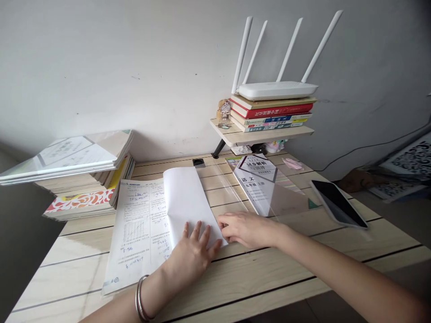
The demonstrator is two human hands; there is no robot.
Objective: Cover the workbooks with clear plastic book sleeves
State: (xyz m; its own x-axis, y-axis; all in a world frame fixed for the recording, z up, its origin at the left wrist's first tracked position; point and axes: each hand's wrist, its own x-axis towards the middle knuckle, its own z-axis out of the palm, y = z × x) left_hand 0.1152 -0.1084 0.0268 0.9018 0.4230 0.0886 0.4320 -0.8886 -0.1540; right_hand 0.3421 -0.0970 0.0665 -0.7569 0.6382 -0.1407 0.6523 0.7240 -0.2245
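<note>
A printed workbook (134, 229) with handwriting in blue ink lies open on the desk, its blank white cover (188, 197) turned up over the right part. My left hand (193, 249) rests flat on the lower end of that white cover, fingers spread, with a metal bangle (140, 296) at the wrist. My right hand (244, 229) is at the cover's lower right edge, fingers curled together beside a clear plastic book cover (218, 184). Whatever its fingertips pinch is hidden. Just behind the right hand lies a booklet with a white and grey cover (256, 184).
At the left stand stacked books (81, 152). A small raised shelf (262, 134) at the back holds more books and a white router (278, 90) with tall antennas. A dark-screened tablet (338, 204) lies near the right edge. A pink item (292, 164) sits behind it.
</note>
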